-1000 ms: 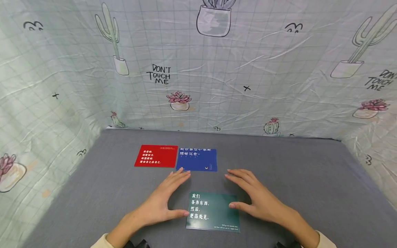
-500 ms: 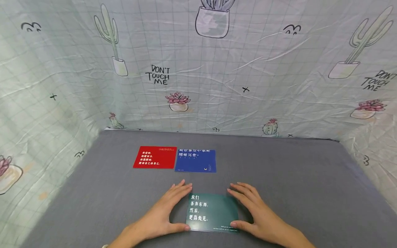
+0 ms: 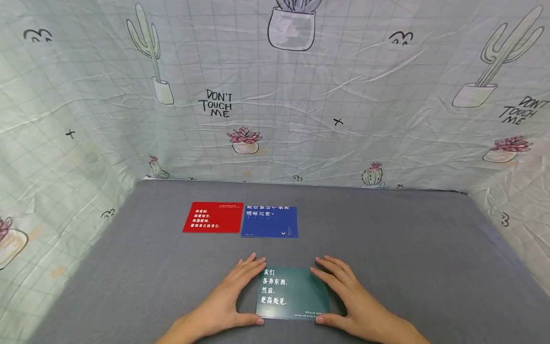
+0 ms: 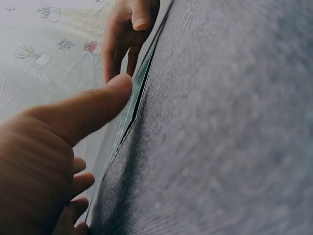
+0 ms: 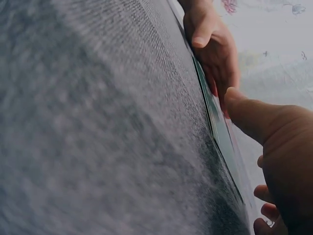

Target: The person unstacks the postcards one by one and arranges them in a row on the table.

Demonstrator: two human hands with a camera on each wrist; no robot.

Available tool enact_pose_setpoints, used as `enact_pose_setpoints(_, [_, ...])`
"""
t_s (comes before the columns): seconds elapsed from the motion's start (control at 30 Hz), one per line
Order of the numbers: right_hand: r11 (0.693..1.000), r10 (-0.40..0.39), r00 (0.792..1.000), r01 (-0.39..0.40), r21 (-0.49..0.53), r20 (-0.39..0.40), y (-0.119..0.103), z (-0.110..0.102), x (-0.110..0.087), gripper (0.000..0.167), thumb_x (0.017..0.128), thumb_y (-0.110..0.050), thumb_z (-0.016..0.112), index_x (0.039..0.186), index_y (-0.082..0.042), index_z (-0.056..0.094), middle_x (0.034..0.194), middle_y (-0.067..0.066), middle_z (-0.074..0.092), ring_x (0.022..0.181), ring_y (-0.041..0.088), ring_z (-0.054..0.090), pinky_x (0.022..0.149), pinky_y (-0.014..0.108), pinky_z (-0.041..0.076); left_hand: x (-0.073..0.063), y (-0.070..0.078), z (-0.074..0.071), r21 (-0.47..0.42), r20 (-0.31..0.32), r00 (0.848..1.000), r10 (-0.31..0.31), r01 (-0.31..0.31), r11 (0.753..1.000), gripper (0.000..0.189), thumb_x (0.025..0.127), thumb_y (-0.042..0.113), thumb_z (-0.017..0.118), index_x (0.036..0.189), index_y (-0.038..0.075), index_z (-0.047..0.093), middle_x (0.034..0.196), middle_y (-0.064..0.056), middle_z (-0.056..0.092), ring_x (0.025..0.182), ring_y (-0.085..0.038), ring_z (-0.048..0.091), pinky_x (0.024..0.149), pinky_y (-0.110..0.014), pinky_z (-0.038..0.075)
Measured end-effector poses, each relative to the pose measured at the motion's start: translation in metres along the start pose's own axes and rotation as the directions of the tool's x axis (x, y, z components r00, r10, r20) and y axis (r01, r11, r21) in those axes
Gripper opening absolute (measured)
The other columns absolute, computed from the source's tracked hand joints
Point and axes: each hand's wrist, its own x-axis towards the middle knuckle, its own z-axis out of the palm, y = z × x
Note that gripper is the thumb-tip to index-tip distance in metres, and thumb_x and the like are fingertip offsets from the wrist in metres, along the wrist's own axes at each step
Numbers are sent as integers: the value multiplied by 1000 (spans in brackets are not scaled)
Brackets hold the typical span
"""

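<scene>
A green postcard (image 3: 296, 291) with white writing lies on the grey table in front of me. At its left side is my left hand (image 3: 223, 301), fingers spread in a loose curve. The left thumb is right at the near left corner and the fingertips are by the far left corner. My right hand (image 3: 352, 301) mirrors it on the right, overlapping the card's right edge, its thumb at the near edge. In the left wrist view, the left thumb (image 4: 120, 83) overlaps the thin edge of the postcard (image 4: 128, 110). The right wrist view has the right thumb (image 5: 237, 98) close to the same card.
Farther back, a red postcard (image 3: 213, 217) and a blue postcard (image 3: 269, 222) lie side by side on the grey table (image 3: 386, 229). A white curtain (image 3: 296, 105) printed with cacti hangs behind and at both sides.
Both hands have come nearer to me, and the right fingers have closed in on the green postcard's right side. Both thumbs have gone to its near corners. The red and blue postcards stay put.
</scene>
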Motion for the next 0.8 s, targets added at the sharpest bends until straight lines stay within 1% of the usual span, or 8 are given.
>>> enact_pose_setpoints(0.07, [1000,8,1000,-8,7,7,0,1,0,82,82,-51,69,149,-20,34,154,4,26,140,25,20,96,52,43,0,0,1,14,3,1000,-5,5,1000,99,68,47,83,149,17,35,154,6,30,144,-19,16,115,-41,13])
enact_pose_setpoints(0.13, [1000,16,1000,-16,12,17,1,3,-1,82,82,-52,69,149,-20,34,155,3,25,141,25,19,96,52,44,1,1,2,42,-1,1000,0,0,999,99,68,49,82,149,16,35,153,5,30,144,-20,17,115,-41,13])
enact_pose_setpoints(0.27, [1000,6,1000,-6,7,25,1,6,-2,84,80,-55,69,149,-20,34,154,3,26,140,26,21,94,52,45,1,0,5,87,-26,999,24,-22,996,100,68,53,81,148,13,36,153,2,32,143,-22,19,116,-36,11])
enact_pose_setpoints(0.37, [1000,-14,1000,14,-1,15,2,7,-2,86,78,-55,71,148,-19,36,152,4,29,138,27,23,93,52,45,0,0,7,99,-42,999,30,-26,995,99,68,54,80,147,12,37,152,1,34,143,-23,21,116,-35,11])
enact_pose_setpoints(0.53, [1000,-17,1000,17,8,4,3,8,-3,86,77,-54,73,147,-18,38,151,3,32,137,24,24,96,48,44,1,0,7,102,-40,999,9,-4,995,98,68,52,80,147,14,37,152,4,33,143,-20,20,114,-45,17])
enact_pose_setpoints(0.63, [1000,-12,1000,12,16,6,3,7,-2,85,77,-53,73,147,-19,38,150,2,33,137,22,25,96,47,44,1,0,7,104,-41,999,3,1,995,97,69,52,80,147,14,38,152,5,34,143,-19,20,113,-47,18])
enact_pose_setpoints(0.7, [1000,-17,1000,17,13,3,3,7,-2,84,78,-53,72,146,-19,38,148,2,34,135,22,27,95,47,45,1,0,7,106,-46,999,7,-2,994,97,69,52,80,147,14,38,151,5,34,143,-19,21,114,-45,18])
enact_pose_setpoints(0.8, [1000,-20,1000,20,15,-4,2,6,-1,82,79,-52,72,146,-19,39,146,1,36,132,20,29,94,44,45,1,0,7,110,-54,998,18,-12,994,96,69,54,79,147,14,39,151,4,35,142,-21,22,115,-39,15])
